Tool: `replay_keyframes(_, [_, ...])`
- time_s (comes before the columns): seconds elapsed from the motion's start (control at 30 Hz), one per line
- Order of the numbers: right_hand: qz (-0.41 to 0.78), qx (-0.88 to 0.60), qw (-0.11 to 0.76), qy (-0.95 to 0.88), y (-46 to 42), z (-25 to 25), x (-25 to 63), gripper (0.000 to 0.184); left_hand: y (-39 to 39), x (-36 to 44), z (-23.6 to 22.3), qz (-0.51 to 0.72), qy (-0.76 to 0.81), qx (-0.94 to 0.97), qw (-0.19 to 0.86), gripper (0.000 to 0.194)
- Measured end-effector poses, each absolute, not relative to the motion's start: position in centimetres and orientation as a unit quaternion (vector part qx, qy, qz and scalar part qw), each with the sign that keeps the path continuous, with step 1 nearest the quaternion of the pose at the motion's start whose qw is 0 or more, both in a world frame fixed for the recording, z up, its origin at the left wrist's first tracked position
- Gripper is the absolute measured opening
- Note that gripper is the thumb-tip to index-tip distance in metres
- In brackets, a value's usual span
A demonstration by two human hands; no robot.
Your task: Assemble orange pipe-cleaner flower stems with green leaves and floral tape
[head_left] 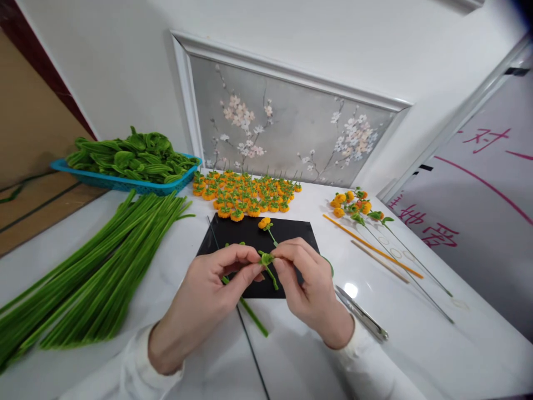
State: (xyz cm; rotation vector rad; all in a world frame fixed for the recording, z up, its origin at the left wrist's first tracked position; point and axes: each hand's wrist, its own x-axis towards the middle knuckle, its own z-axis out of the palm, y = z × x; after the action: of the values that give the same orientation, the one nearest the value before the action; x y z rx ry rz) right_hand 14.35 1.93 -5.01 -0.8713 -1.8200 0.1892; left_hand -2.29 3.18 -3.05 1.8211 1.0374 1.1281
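Over a black mat (287, 233), my left hand (216, 283) and my right hand (310, 286) meet, each pinching a small green pipe-cleaner piece (266, 258) between thumb and forefinger. The piece is looped, and a short green end hangs below it. Just beyond my fingers, an orange pipe-cleaner flower (264, 223) on a green stem lies on the mat. Beneath my left hand, a green pipe cleaner (255, 318) sticks out past the mat's front edge. A thin dark wire (252, 344) runs under that hand toward me.
A blue basket (125, 183) of green leaf shapes stands back left, behind loose green pipe cleaners (108, 266). Orange flower heads (250, 194) sit in rows at the wall. To the right are finished flower stems (358, 208), an orange stick (375, 247) and scissors or pliers (362, 314).
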Motion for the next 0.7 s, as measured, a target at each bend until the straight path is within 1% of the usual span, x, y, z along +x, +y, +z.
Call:
replay_keyframes(0.1, [0.089,-0.364,0.535,-0.757,1.94,-5.03,14.40,0.017,3.20,-2.25,-2.97,0.428,0.407,0.709,0.385,0.008])
replay_keyframes(0.27, [0.095,-0.363,0.538,-0.755,2.08,-5.09,14.19,0.017,3.05,-2.38,-3.13,0.403,0.410,0.722,0.384,0.011])
replay_keyframes(0.37, [0.098,-0.360,0.541,-0.754,2.18,-5.15,14.12,0.017,2.96,-2.36,-3.08,0.383,0.406,0.724,0.405,0.013])
replay_keyframes(0.57, [0.109,-0.370,0.537,-0.750,2.25,-5.10,14.25,0.015,3.31,-2.26,-2.87,0.355,0.365,0.699,0.502,0.021])
replay_keyframes(0.7, [0.116,-0.372,0.525,-0.757,2.33,-4.96,14.35,0.015,3.41,-2.42,-2.88,0.344,0.342,0.627,0.609,0.022])
